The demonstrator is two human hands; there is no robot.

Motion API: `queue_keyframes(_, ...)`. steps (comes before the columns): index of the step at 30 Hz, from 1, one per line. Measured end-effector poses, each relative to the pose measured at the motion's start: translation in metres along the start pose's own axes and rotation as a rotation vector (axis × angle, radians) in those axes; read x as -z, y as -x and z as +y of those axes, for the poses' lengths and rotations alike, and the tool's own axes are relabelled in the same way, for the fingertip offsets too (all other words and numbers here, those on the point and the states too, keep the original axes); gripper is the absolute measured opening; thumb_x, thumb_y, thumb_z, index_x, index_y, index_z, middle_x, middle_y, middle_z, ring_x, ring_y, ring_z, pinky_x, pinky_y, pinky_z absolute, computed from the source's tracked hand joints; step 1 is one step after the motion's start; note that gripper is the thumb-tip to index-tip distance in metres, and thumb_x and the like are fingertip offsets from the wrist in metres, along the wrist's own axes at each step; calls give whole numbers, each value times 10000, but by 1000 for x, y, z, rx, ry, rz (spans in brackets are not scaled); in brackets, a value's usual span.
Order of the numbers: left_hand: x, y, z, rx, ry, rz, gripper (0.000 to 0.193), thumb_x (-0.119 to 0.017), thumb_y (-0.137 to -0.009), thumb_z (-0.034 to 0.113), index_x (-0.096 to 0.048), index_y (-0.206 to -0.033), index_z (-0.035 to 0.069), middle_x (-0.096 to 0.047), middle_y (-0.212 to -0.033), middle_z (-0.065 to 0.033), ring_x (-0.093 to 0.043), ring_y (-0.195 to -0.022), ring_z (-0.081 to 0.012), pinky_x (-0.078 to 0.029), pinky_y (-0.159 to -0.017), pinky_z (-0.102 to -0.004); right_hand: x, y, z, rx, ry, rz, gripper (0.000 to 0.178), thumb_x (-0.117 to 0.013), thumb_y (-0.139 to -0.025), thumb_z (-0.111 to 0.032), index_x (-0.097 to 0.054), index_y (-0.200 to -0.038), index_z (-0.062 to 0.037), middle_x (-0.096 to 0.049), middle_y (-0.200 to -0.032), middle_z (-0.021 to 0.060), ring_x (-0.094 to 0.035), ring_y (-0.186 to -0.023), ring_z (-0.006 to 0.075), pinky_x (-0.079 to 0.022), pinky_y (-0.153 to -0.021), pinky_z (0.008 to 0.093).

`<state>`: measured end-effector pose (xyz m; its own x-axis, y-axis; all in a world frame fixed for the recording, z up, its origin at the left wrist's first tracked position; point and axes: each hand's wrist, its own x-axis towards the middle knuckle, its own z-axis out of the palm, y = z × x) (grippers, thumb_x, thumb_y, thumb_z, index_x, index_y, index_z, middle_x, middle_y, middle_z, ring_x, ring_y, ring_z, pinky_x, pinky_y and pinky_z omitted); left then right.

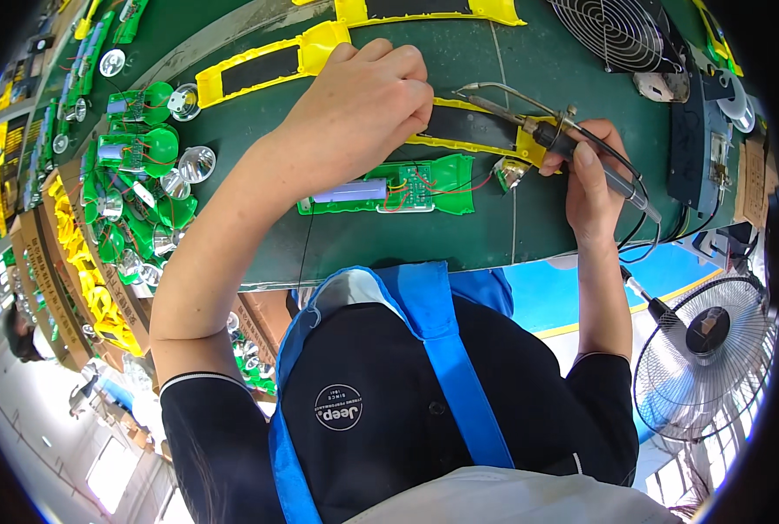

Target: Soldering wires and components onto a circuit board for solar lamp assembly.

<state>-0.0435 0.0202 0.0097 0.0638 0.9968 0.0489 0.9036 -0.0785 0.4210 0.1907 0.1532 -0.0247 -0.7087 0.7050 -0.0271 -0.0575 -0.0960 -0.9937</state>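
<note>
My right hand (595, 179) grips a soldering iron (551, 137) with a thin curved metal tube clamped along it and a black cable. The iron's tip points left, above a yellow plastic shell (472, 127) with a dark panel. At that shell's left end, my left hand (372, 100) is closed with curled fingers. Whatever it pinches is hidden. Nearer me lies a green plastic shell (455, 184) holding a purple cylindrical battery (352, 190) and a green circuit board (417, 186). Red wires run from the board toward a small silvery lamp reflector (511, 174) beside the yellow shell's right end.
More yellow shells (263, 72) lie at the far side. Green assemblies with reflectors (136, 183) crowd the left of the green table (363, 240). A round fan grille (612, 33) and a dark blue box (697, 157) stand at right. A standing fan (706, 336) is at lower right.
</note>
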Motion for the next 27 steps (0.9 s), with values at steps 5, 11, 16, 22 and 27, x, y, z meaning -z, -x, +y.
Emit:
queue_keyframes(5, -1, -1, 0, -5, -8, 6, 74, -621, -777, 111, -556, -748, 91, -477, -865, -18, -476, -831, -202, -330, -727, -334, 1, 2, 5, 62, 1, 10, 254, -555, -881, -217, -486, -972, 10, -581, -759, 126, -562, -670, 171, -472, -649, 289)
queue_keyframes(11, 0, -2, 1, -12, -15, -5, 71, -626, -778, 109, -563, -751, 89, -480, -853, -18, -479, -833, -198, -328, -728, -330, 1, 3, 10, 131, -8, 27, 275, -558, -883, -231, -488, -976, 18, -585, -761, 135, -568, -685, 178, -477, -659, 299)
queue_keyframes(16, 2, -2, 1, -7, -16, -17, 63, -627, -772, 99, -568, -753, 89, -484, -847, -21, -482, -830, -195, -329, -730, -330, 1, 4, 9, 150, 9, 30, 277, -550, -887, -230, -487, -980, 23, -583, -758, 140, -568, -690, 182, -475, -666, 301)
queue_keyframes(22, 1, -1, 0, -10, -23, -1, 43, -628, -771, 102, -586, -766, 93, -490, -856, -17, -492, -846, -194, -331, -740, -326, 0, 2, 11, 158, 9, 24, 266, -532, -892, -218, -483, -988, 26, -582, -759, 144, -564, -687, 183, -467, -673, 300)
queue_keyframes(27, 9, 6, -1, 7, 198, 158, 80, -668, -743, 129, -620, -803, 106, -522, -919, -20, -502, -884, -186, -345, -776, -317, 3, 3, 12, 182, -6, 47, 267, -534, -892, -218, -478, -994, 23, -581, -762, 145, -564, -692, 186, -465, -672, 300)
